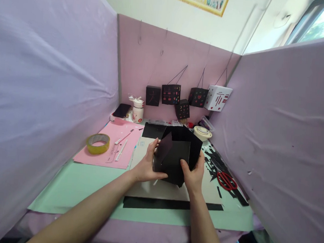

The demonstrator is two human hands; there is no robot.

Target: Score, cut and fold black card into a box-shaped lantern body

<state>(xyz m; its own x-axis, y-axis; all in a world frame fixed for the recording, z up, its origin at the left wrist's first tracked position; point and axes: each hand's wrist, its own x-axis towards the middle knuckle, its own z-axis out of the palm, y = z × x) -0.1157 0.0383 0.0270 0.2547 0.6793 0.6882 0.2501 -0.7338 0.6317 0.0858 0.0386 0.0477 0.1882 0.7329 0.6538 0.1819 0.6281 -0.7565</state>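
Between my two hands is a black paper box [175, 160], folded up with its flaps standing open at the top. My left hand [149, 164] holds its left side, the thumb along the lower front edge and the other fingers partly behind it. On the right, my right hand [194, 172] grips the box with the thumb pressed on the front panel and fingers around the right side. Beneath it lies a pale board [142, 189] on the green table cover. The box's inside is mostly hidden.
Yellow tape [97, 143] and a white pen [121, 150] lie on pink paper [84, 158] at left. Red-handled scissors [227, 181] rest among black paper scraps at right. A bottle [137, 111] stands behind. Decorated boxes [171, 94] hang at the back; a black strip [155, 204] lies in front.
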